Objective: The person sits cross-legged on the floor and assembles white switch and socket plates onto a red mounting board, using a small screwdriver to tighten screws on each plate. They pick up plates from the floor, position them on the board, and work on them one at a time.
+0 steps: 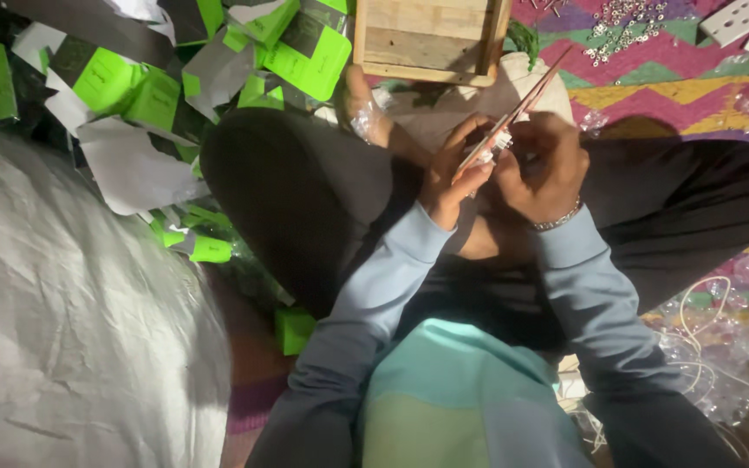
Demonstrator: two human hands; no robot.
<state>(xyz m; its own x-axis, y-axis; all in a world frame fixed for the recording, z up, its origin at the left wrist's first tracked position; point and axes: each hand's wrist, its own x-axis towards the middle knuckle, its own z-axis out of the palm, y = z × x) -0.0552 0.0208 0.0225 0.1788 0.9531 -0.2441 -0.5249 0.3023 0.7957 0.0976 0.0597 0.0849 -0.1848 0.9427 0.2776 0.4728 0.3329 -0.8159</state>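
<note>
Both hands meet over the lap: the left hand [454,178] pinches a thin stick [522,106], the right hand [541,165] closes around a small white part [504,141]. Its long axis points up-right toward the wooden tray [431,39].

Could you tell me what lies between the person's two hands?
In the head view, a thin pinkish strip with a small white part sits between the left hand and right hand.

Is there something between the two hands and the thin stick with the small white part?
No. Both the left hand and the right hand already touch the thin stick; nothing visible lies between them.
</note>
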